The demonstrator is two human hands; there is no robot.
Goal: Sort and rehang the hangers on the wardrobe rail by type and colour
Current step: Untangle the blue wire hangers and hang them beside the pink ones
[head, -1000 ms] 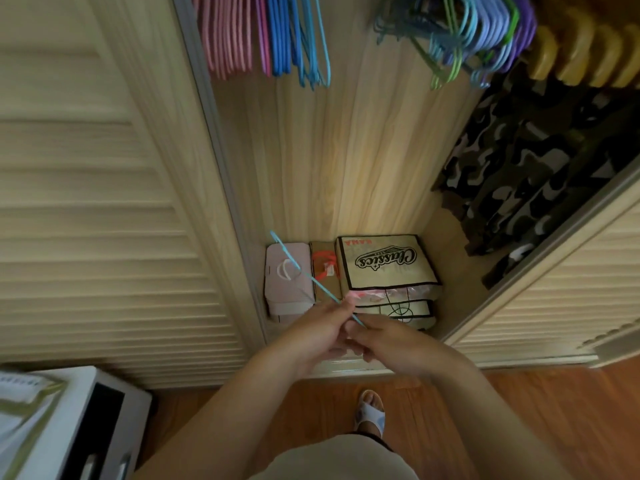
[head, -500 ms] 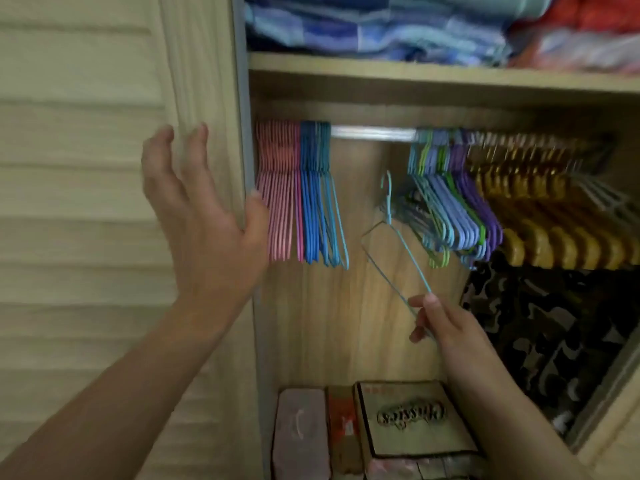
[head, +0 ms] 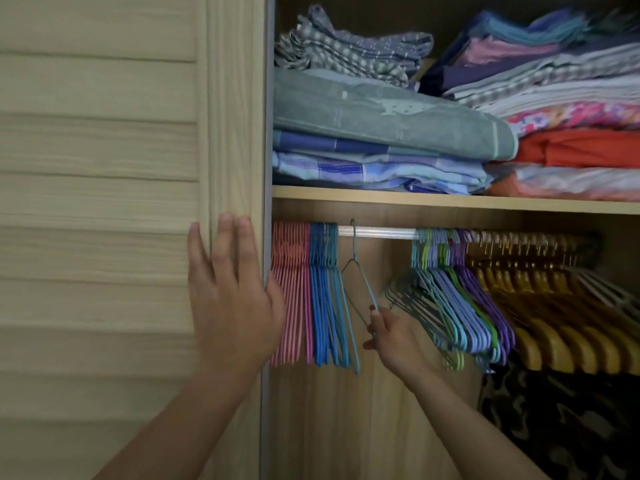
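Pinching the light blue hanger [head: 360, 285] with my right hand [head: 389, 336], hook over the rail [head: 381, 232]; my left hand [head: 230, 299] rests flat, fingers straight, on the louvred door [head: 104, 202].

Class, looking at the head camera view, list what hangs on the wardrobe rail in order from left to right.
pink hangers → blue hangers → single teal hanger held by the right hand → mixed blue, green and purple hangers → wooden hangers
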